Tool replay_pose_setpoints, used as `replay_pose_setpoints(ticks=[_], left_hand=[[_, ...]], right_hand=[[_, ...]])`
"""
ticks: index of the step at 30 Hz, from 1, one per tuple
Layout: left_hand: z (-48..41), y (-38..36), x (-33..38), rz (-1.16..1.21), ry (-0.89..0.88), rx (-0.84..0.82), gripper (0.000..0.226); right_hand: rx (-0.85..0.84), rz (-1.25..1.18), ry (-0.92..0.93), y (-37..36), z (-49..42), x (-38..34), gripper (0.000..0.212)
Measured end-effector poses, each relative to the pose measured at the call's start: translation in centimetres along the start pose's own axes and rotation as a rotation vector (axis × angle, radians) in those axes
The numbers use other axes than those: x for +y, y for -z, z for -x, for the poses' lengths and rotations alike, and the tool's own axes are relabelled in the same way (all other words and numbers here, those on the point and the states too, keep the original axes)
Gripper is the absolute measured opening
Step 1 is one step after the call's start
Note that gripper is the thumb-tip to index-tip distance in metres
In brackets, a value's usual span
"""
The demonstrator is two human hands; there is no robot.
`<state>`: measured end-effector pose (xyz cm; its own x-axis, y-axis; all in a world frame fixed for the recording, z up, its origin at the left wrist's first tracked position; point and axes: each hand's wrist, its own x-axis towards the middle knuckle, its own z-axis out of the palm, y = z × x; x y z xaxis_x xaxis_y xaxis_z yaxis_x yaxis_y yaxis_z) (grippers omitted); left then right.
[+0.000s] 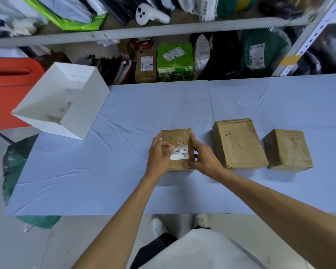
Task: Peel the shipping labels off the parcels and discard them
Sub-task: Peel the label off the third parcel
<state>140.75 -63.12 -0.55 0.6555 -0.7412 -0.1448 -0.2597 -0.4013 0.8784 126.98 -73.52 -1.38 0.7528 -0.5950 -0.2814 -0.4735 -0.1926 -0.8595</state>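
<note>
head view: the left hand (159, 154) pinches the lifted far edge of the shipping label (179, 153) between thumb and forefinger. the right hand (202, 158) grips the right side of the small parcel (177, 136), which sits mid-table toward the near edge of the pale cloth (124, 171). a larger parcel (239, 142) stands just to its right. best to keep the box braced and pull low and slow so the paper comes off whole. it can then go in the white box (62, 101) at the far left corner.
</note>
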Motion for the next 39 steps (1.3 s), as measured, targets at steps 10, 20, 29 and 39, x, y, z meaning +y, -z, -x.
replay_pose_setpoints(ticks=[10, 20, 29, 39], left_hand=[[0.0, 0.1, 0.3, -0.026, 0.028, -0.031, 0.006], [-0.4, 0.0, 0.4, -0.026, 0.024, -0.040, 0.007], [-0.4, 0.1, 1.0, -0.013, 0.046, -0.052, 0.009], [-0.5, 0.3, 1.5, -0.007, 0.055, -0.056, 0.021]], right_hand=[[0.010, 0.007, -0.002, -0.1, -0.2, 0.2, 0.109], [0.009, 0.011, -0.014, -0.1, -0.3, 0.4, 0.109], [0.021, 0.024, -0.019, -0.2, -0.6, 0.8, 0.110], [0.021, 0.042, -0.018, -0.2, -0.7, 1.0, 0.109]])
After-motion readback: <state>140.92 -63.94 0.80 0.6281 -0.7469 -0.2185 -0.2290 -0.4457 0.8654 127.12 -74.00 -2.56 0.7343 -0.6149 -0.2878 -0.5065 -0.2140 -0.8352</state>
